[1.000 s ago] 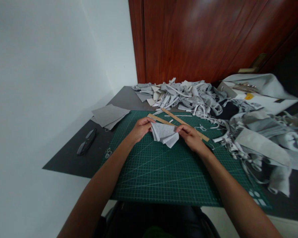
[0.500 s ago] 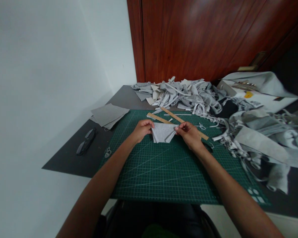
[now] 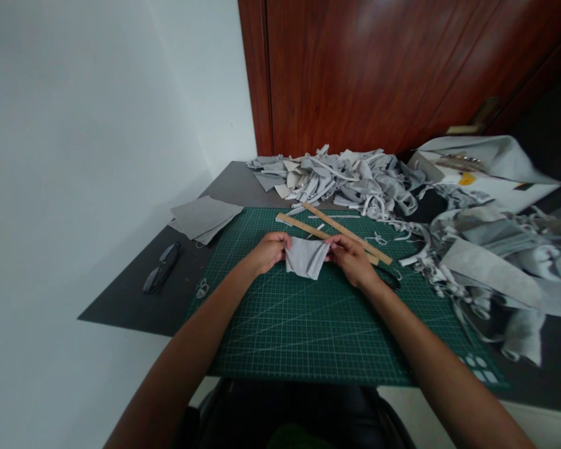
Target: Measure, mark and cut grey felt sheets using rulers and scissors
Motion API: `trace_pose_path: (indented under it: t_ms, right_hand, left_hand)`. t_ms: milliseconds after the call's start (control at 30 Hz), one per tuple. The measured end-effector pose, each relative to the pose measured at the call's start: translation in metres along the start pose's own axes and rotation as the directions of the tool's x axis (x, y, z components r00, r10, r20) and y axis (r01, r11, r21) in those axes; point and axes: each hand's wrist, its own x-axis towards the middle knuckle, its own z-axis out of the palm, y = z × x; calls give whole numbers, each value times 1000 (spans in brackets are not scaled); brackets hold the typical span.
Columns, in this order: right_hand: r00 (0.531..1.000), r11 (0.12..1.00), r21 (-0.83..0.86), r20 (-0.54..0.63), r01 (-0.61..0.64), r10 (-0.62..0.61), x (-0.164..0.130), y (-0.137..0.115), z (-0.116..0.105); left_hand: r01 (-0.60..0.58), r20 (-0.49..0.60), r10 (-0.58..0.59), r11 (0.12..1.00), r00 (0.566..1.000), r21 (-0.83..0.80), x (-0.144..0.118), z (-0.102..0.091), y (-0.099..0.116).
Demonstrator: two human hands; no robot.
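Note:
A small piece of light grey fabric (image 3: 305, 258) hangs between my two hands above the green cutting mat (image 3: 303, 337). My left hand (image 3: 267, 252) pinches its upper left corner, and my right hand (image 3: 352, 257) pinches the upper right one. Soft folds run down the cloth from the right-hand grip. Just beyond the hands, two wooden rulers (image 3: 331, 219) lie slantwise on the mat. By my right wrist shows a dark looped handle (image 3: 389, 278), partly hidden, perhaps of scissors.
Flat grey fabric pieces (image 3: 206, 218) and folded glasses (image 3: 163, 268) lie on the table at left. A heap of fabric scraps (image 3: 341, 178) runs along the back, with more fabric (image 3: 500, 268) at right. An open white box (image 3: 486, 178) stands back right, before a wooden door (image 3: 369, 75).
Both hands still grip the fabric. Its top edge has dropped slightly and slackened, its lower edge swings nearer, and my right hand has come a little closer to the left.

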Motion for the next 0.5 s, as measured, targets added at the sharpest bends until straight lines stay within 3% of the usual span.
trace_pose_path:
  t_ms: [167, 267, 333, 400, 467, 500]
  right_hand:
    - [968, 998, -57, 248, -28, 41, -6, -1, 9]
    - [962, 971, -195, 259, 138, -85, -13, 1, 18]
    - [957, 875, -393, 178, 284, -231, -18, 2, 23]
    - [925, 711, -603, 137, 362, -355, -23, 0, 27]
    - [889, 591, -703, 130, 395, -440, -26, -5, 29]
    - [872, 574, -704, 132, 418, -472, -27, -7, 30]
  left_hand:
    - [61, -53, -70, 986, 996, -153, 1, 7, 3]
    - [98, -66, -118, 962, 991, -253, 1, 14, 7]
    - [128, -62, -155, 942, 986, -311, 0, 20, 8]
    - [159, -55, -191, 920, 980, -358, 1, 26, 4]
    - [186, -46, -222, 900, 974, -394, 0, 29, -1]
    - [199, -42, -236, 891, 971, -408, 0, 30, -5]
